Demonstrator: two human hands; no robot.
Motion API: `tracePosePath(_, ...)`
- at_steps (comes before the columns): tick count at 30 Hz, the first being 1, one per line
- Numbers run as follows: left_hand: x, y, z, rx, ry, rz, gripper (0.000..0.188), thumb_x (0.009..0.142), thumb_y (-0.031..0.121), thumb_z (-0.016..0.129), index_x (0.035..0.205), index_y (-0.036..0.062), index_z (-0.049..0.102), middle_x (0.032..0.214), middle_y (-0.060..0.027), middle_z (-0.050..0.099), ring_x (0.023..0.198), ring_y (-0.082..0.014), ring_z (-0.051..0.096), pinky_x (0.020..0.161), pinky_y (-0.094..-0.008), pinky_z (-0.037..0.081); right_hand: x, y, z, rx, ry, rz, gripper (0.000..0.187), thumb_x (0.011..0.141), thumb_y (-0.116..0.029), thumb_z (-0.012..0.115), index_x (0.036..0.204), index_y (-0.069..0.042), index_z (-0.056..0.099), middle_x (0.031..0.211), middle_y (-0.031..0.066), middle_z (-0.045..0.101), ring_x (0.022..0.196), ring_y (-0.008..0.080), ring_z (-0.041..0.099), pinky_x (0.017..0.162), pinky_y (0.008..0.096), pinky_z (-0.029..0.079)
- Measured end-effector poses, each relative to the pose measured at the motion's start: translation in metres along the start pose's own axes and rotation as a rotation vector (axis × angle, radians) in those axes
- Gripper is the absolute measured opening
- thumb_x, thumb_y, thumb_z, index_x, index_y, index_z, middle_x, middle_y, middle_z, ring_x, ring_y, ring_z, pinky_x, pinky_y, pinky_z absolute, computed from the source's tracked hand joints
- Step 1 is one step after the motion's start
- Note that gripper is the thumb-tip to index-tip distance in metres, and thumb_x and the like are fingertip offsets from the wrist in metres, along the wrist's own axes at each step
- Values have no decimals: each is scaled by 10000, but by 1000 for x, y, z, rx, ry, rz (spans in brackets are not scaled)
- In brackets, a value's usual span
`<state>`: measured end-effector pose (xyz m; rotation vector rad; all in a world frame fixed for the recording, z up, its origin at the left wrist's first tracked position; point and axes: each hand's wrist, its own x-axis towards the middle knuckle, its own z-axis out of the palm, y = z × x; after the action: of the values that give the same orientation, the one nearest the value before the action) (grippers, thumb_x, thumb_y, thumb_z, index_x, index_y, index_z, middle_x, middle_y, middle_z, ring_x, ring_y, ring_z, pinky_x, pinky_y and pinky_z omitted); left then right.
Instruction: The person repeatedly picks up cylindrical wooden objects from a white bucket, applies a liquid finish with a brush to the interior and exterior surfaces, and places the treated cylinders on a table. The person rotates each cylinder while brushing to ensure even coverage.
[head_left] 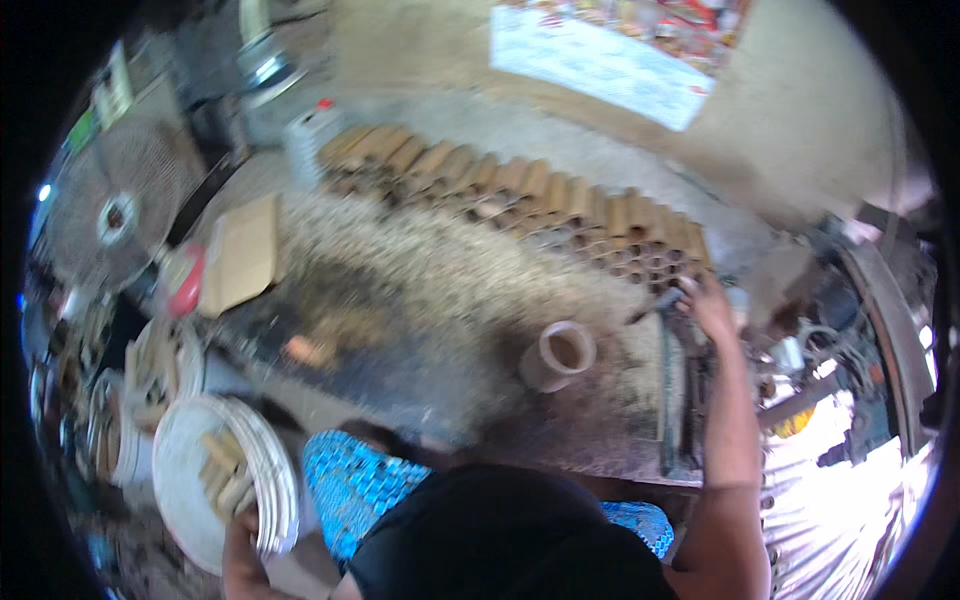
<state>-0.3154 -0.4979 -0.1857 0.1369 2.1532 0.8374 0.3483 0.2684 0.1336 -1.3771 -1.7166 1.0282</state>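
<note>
My right hand point(708, 308) is stretched out to the right end of a stack of brown tubes point(540, 185). Its fingers are closed around a short, dark grey tool point(662, 302) whose exact kind is blurred. Down at the left, my left hand point(242, 522) reaches over the rim of a white bucket point(172, 500). It touches a cluster of pale, stick-like pieces point(226, 470) inside; its fingertips are hidden there. On the workbench in front of me stands a pale plastic cup point(540, 372) with brown contents.
A metal frame point(672, 400) and dark machine parts point(850, 330) crowd the right. To the left are a round fan point(115, 215), a cardboard piece point(243, 255) and another bucket of pieces point(150, 375). A clear jug point(312, 145) with a red cap stands by the wall.
</note>
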Motion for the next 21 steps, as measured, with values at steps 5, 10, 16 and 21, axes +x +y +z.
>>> tracePosePath(5,2,21,7,-49,-21,121,704,718,165,794,1398,170,614,1210,-162,707,1005,-311,683,884,-468,541,-87,37,-13,200,28,-76,297,1018,-284,663,1136,-26,575,838,6,504,692,106,455,601,267,421)
tracePosePath(10,17,49,-20,662,334,51,578,699,294,796,1231,99,680,1215,-216,679,1164,-403,621,1006,-456,504,-138,63,-15,-10,121,-173,303,1067,-296,577,1195,-24,619,867,24,556,721,106,520,661,254,447)
tracePosePath(16,40,52,-9,477,685,400,681,790,285,724,1393,34,532,1318,-262,621,1221,-447,583,1148,-472,389,-150,63,-6,44,191,-216,334,1076,-319,557,1218,-26,632,875,25,567,724,111,533,677,261,467)
tracePosePath(21,128,40,3,161,768,-67,846,847,423,736,1474,-62,439,1336,-298,621,1261,-397,599,1077,-458,464,-172,5,18,-76,304,-96,396,1043,-350,611,1255,-16,621,1043,96,684,791,160,668,743,275,532)
